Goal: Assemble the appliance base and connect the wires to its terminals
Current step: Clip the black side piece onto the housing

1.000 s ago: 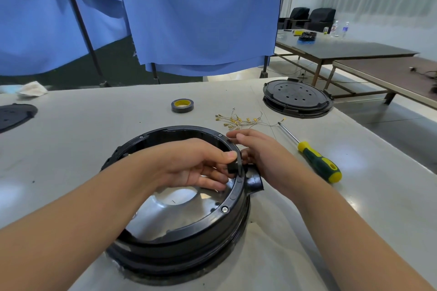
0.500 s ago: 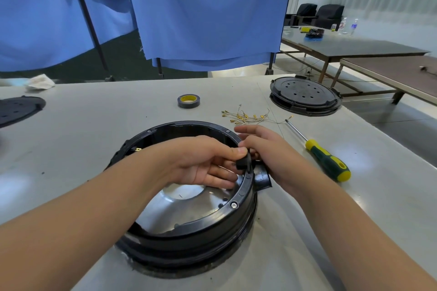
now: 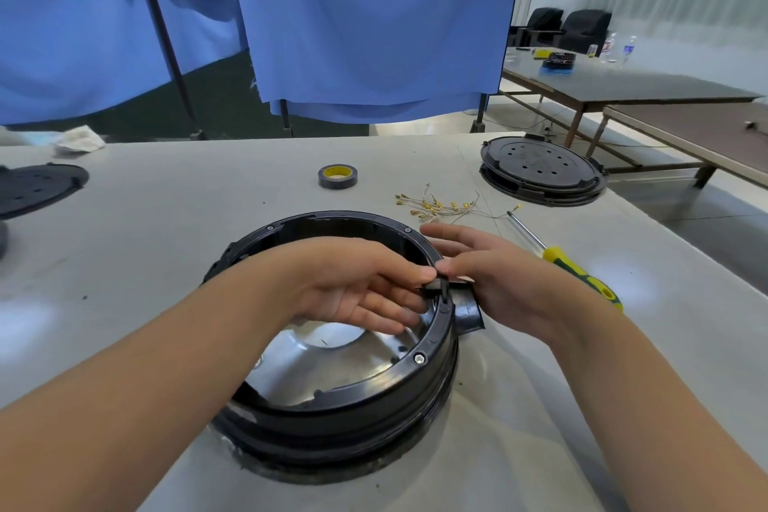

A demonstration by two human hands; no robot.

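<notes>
Black plastic forms the ring-shaped appliance base (image 3: pixel 332 399), which sits on the grey table (image 3: pixel 166 220) directly below my viewpoint, with a bright metal plate (image 3: pixel 332 362) showing through its open centre. I place it close and central so both hands can reach the rim from opposite sides.

My left hand (image 3: pixel 353 287) reaches across the inside of the ring. Its thumb and forefinger pinch a small black part (image 3: pixel 434 287) at the right side of the rim. The other fingers lie extended over the metal plate and hold nothing.

My right hand (image 3: pixel 494 274) approaches the same spot from outside the ring. Its thumb tip meets the small black part from the other side, and the fingers curl over the rim near the black spout-like projection (image 3: pixel 467 310). The part appears to be a clip or connector block, but my hands hide most of it. I judge this two-sided hold is meant to align the part with its seat before pressing it home.

The terminal wires (image 3: pixel 436 206) lie loose on the table beyond the base, untouched. A yellow and green screwdriver (image 3: pixel 573 266) rests just to the right of my right hand, within easy reach. A roll of tape (image 3: pixel 337 175) sits farther back.
</notes>
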